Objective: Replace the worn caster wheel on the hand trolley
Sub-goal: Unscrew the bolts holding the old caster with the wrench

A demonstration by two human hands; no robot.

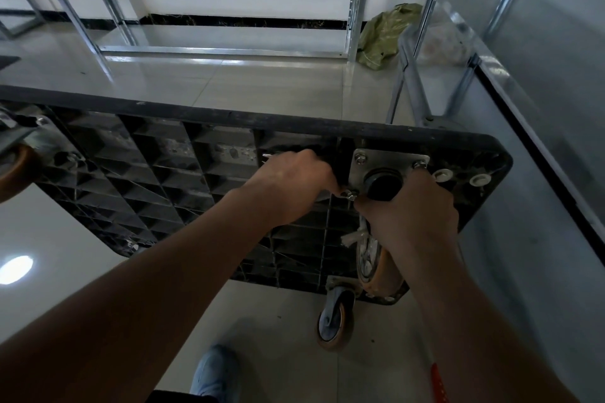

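Nearest the camera, a blue shoe (pixel 212 373) stands on the tiled floor (pixel 278 82), and just beyond it a loose caster wheel (pixel 334 321) lies by the trolley's lower edge; whether it is the worn one or the spare I cannot tell.

Above that, the hand trolley (pixel 163 180) stands tipped on its side, ribbed underside facing the person. The right hand (pixel 409 216) has its grip closed around the body of the mounted caster (pixel 371 268), steadying it under its steel mounting plate (pixel 386 167). The left hand (pixel 294 183) reaches to the plate's lower left corner, fingers curled and pinching at the bolt (pixel 349 195) there; a thin metal tool tip seems to poke out behind the knuckles, but it is too hidden to name.

The step looks like working that corner bolt. It would go best with the caster held square so the plate sits flat and the thread does not bind, turning by fingertips first.

Farther off stand metal shelving (pixel 209 10) and a green bag (pixel 383 36).
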